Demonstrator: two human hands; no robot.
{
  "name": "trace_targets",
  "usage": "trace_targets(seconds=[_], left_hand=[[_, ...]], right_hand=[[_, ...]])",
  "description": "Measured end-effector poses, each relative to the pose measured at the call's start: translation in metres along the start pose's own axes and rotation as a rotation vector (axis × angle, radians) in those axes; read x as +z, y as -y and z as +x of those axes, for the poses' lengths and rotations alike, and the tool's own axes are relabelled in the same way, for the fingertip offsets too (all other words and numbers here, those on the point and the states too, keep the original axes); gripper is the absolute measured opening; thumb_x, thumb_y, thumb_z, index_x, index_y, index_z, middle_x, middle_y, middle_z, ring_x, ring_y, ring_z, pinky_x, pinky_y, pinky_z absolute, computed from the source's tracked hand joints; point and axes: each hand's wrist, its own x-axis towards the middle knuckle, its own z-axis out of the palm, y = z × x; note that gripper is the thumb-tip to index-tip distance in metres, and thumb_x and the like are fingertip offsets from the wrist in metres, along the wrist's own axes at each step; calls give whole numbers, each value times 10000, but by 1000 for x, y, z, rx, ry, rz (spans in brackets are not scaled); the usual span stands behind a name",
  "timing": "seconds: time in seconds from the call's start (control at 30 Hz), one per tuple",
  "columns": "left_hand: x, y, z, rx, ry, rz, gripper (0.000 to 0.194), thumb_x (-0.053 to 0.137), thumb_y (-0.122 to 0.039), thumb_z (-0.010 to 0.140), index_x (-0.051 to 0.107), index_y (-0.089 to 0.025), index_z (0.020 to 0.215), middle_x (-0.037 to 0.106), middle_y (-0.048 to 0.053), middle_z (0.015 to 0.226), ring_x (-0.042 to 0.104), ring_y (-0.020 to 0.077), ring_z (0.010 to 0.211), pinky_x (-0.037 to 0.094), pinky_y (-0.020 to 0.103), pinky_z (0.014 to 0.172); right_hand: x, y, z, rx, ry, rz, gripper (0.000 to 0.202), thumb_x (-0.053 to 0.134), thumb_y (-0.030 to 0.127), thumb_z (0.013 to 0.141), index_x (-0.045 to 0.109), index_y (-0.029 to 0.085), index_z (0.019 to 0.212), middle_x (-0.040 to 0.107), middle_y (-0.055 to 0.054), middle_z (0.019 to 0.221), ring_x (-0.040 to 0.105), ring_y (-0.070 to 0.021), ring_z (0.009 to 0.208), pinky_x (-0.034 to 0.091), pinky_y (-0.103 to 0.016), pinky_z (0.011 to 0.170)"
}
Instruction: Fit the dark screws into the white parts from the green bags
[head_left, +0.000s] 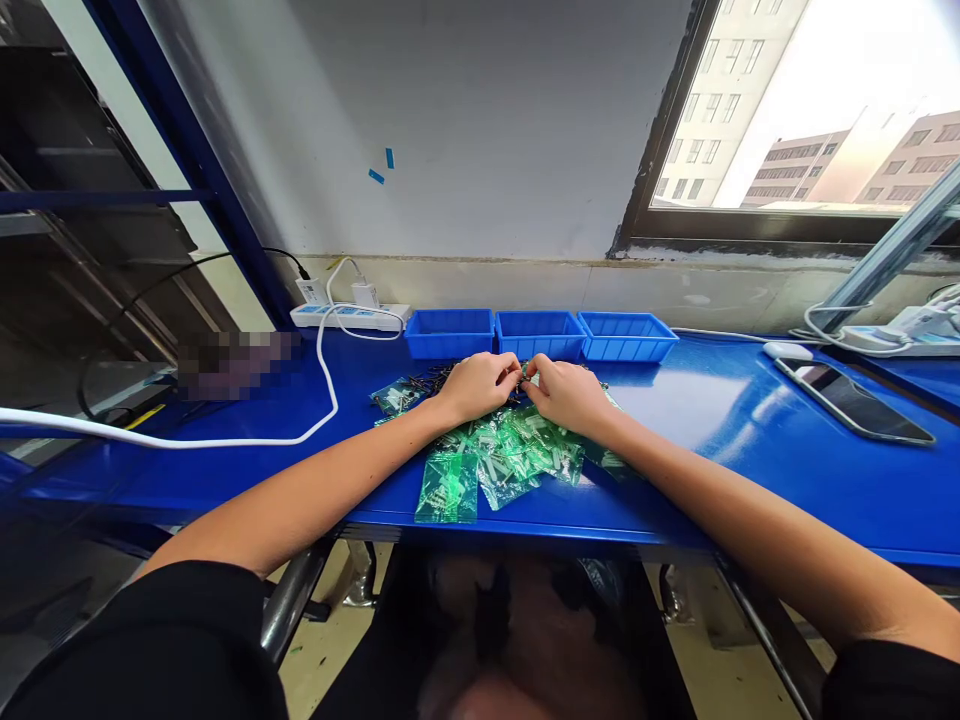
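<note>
My left hand (pixel 480 386) and my right hand (pixel 568 395) meet over a heap on the blue table, fingertips pinched close together. Between them shows a bit of something small and dark, too little to name. Below my hands lie several clear green plastic packets (pixel 525 445) with small pale pieces inside. One packet (pixel 448 488) rests nearest the table's front edge. Thin dark pieces (pixel 431 383) stick out beside my left hand, next to another packet (pixel 396 395). My hands hide part of the heap.
Three blue bins (pixel 540 335) stand in a row behind my hands. A white power strip (pixel 352 317) with a thick white cable (pixel 225 441) is at the left. To the right lie a phone (pixel 855 400) and a small white object (pixel 787 351). The table (pixel 720 480) ends close before me.
</note>
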Motion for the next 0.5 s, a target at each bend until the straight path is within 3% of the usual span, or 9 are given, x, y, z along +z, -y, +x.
trace_targets(seconds=[0.5], left_hand=[[1, 1, 0, 15, 23, -47, 135, 500, -232, 827, 609, -201, 902, 672, 19, 754, 615, 190, 735, 420, 281, 632]], right_hand=[[-2, 2, -1, 9, 20, -27, 250, 369, 294, 938, 558, 177, 1052, 687, -79, 931, 628, -226, 897, 345, -272, 615]])
